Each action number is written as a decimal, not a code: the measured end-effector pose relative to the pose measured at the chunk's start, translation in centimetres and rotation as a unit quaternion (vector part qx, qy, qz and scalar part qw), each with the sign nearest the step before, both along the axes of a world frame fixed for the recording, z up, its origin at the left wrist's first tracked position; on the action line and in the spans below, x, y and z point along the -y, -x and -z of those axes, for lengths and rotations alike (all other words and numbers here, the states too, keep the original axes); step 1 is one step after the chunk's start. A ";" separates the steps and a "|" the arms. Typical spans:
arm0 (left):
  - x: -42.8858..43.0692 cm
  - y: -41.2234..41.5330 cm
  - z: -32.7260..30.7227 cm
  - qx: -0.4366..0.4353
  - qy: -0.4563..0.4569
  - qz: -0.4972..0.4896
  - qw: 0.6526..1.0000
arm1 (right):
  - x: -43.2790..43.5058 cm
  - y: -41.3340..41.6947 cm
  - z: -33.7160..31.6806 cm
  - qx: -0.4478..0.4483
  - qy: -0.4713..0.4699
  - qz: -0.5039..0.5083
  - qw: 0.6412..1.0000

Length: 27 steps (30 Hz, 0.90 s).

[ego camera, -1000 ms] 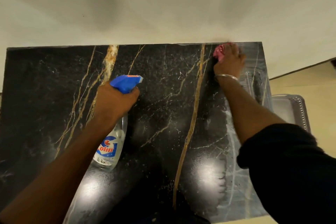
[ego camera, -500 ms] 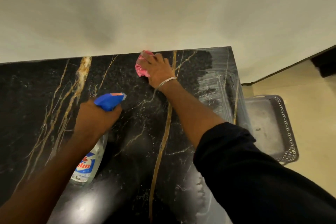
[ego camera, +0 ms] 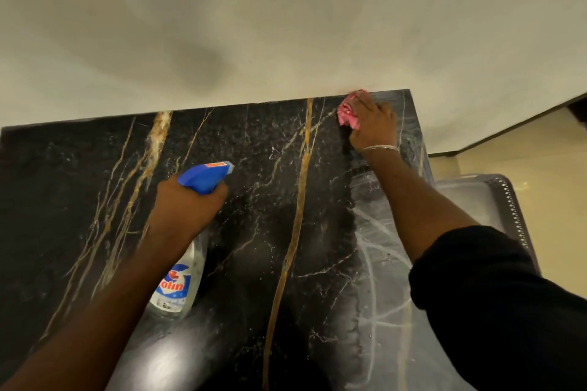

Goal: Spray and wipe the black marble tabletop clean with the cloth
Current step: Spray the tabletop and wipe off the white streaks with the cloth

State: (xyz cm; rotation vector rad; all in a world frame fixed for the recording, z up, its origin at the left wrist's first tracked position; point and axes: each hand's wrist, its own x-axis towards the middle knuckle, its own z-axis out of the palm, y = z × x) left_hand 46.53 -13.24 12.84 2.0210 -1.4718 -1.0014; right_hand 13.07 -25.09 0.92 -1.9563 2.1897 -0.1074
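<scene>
Right hand point(ego camera: 373, 125) grips crumpled pink cloth point(ego camera: 347, 115) at far right corner of black gold-veined marble tabletop point(ego camera: 254, 165); I recommend overlapping leftward strokes under firm pressure. Left hand point(ego camera: 187, 205) grips clear blue-topped spray bottle point(ego camera: 177, 284).

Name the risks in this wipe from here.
1. The right hand holds the pink cloth at the far edge of the tabletop against the wall; a stroke may smear the wall.
2. Cloudy streaks on the right side may dry as marks.
3. The left hand grips the spray bottle aimed across the marble; a stray squeeze could rewet it.
</scene>
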 end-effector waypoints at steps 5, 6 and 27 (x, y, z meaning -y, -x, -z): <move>-0.7 0.3 0.0 0.008 0.024 0.027 0.999 | -3.6 -7.0 -1.1 0.005 0.026 -0.027 0.999; -0.8 0.3 0.1 0.007 0.027 0.030 0.999 | -4.8 -7.9 -0.7 0.002 0.035 -0.078 0.996; -6.4 -0.8 -0.3 -0.009 0.026 0.012 1.000 | -14.6 -10.7 -0.4 0.029 0.040 -0.111 0.993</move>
